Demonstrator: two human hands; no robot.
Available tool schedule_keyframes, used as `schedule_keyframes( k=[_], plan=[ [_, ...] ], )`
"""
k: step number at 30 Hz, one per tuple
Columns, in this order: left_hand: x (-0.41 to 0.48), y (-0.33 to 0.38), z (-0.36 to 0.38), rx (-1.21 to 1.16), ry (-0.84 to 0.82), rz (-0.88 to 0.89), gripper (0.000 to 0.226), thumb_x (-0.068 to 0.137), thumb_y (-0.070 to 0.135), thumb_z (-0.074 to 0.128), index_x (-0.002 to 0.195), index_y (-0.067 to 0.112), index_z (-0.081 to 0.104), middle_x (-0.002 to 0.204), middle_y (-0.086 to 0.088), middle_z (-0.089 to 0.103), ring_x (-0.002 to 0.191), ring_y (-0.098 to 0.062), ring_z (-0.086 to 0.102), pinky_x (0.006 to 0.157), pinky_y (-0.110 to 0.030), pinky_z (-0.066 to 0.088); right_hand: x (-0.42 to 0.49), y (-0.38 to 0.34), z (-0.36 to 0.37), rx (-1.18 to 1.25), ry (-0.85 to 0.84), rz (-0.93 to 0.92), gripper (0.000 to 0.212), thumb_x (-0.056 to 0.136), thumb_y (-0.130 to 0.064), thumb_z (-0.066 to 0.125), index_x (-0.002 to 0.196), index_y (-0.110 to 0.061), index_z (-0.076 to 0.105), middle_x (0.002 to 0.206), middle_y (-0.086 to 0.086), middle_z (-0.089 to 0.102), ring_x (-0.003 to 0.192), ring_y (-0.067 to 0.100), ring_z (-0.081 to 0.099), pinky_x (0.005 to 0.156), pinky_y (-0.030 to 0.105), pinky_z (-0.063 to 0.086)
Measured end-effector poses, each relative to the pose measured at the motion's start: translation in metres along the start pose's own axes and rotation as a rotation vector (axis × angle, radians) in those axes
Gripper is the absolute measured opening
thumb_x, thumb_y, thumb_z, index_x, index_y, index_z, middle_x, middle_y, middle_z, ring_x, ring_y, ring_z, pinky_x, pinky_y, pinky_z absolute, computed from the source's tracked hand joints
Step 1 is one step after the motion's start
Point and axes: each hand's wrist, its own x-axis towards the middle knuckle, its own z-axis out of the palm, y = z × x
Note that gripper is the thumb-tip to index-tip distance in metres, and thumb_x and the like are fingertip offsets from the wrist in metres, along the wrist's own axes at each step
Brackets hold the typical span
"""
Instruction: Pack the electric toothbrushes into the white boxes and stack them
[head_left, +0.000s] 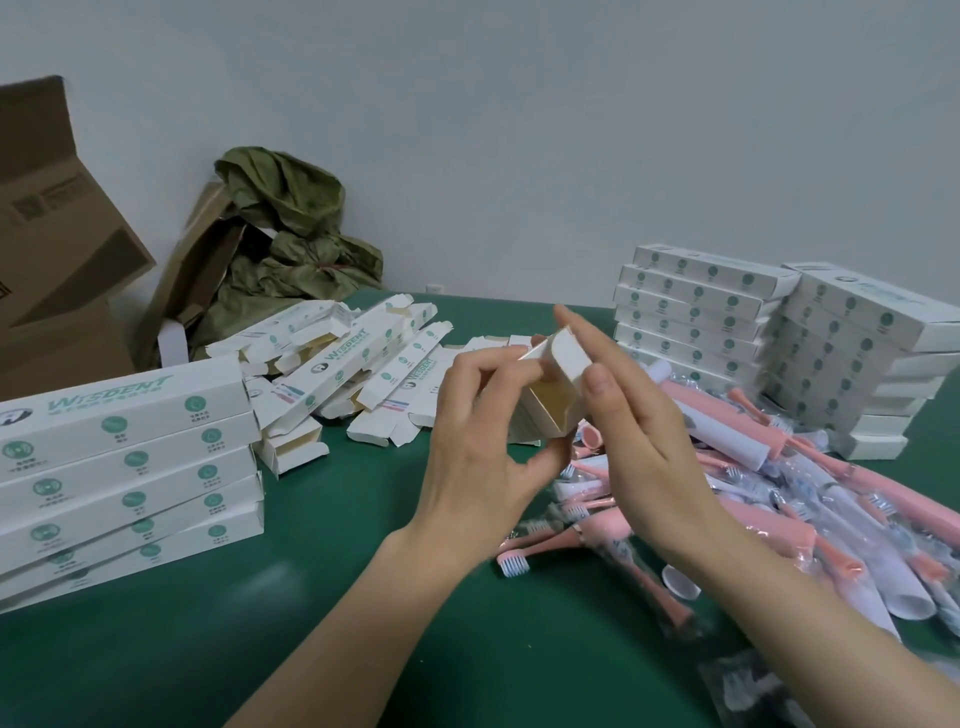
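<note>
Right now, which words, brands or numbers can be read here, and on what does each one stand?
"WISDENT": top box of the left stack.
"WISDENT": empty box in the middle pile.
"WISDENT": second empty box, right of it.
Too blurred to read: small print under the green icons, labels on the cardboard carton, lettering on the top box of the right stack.

Open lane: bare green table (291, 649) near centre and near left. Left walled by stacked boxes (130, 467), far centre cluttered by loose open boxes (337, 364), right blocked by toothbrush pile (753, 493) and far box stacks (701, 312).
</note>
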Motion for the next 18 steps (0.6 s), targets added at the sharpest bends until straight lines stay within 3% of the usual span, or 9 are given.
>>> schedule_keyframes(
  k=[2,5,10,14,18],
  plan=[
    [0.001,0.001,0.000,-0.024,0.000,-0.007,0.041,0.071,0.030,0.066,0.108,0.026,0.049,0.111,0.002,0.044,0.109,0.000,0.039,0.093,-0.007,0.030,0.002,0.000,0.001,0.092,0.033,0.057,0.039,0.093,-0.038,0.035,0.130,-0.037,0.047,0.116,-0.017,0.060,0.107,-0.002,0.053,0.095,0.025,0.043],
    [0.001,0.005,0.000,-0.058,0.044,-0.021,0.036,0.072,0.029,0.066,0.104,0.022,0.050,0.106,-0.002,0.048,0.107,0.003,0.041,0.091,-0.007,0.030,0.002,-0.002,0.004,0.092,0.029,0.069,0.039,0.093,-0.038,0.034,0.129,-0.037,0.049,0.115,-0.015,0.063,0.099,-0.004,0.055,0.087,0.019,0.042],
    [0.003,0.012,0.001,-0.112,0.123,-0.066,0.023,0.075,0.024,0.055,0.096,0.014,0.057,0.094,0.013,0.047,0.092,0.000,0.045,0.082,-0.007,0.033,-0.003,-0.002,0.009,-0.160,-0.024,-0.071,0.037,0.099,-0.033,0.037,0.136,-0.034,0.040,0.091,-0.033,0.060,0.092,-0.012,0.055,0.079,0.004,0.038],
    [0.003,0.010,0.000,-0.155,0.053,-0.088,0.035,0.077,0.027,0.058,0.111,0.024,0.051,0.105,0.010,0.047,0.103,0.007,0.043,0.087,-0.005,0.032,-0.006,0.002,0.012,-0.362,-0.061,-0.161,0.045,0.098,-0.039,0.028,0.142,-0.032,0.022,0.132,-0.031,0.036,0.121,-0.018,0.036,0.097,0.001,0.025],
    [0.003,0.000,-0.003,-0.255,-0.094,-0.185,0.072,0.067,0.019,0.079,0.120,0.043,0.037,0.116,0.032,0.046,0.113,0.005,0.047,0.093,-0.007,0.034,-0.005,0.010,0.013,-0.462,-0.024,-0.194,0.046,0.100,-0.041,0.022,0.144,-0.028,0.016,0.135,-0.030,0.025,0.125,-0.023,0.023,0.101,-0.001,0.018]
  ],
)
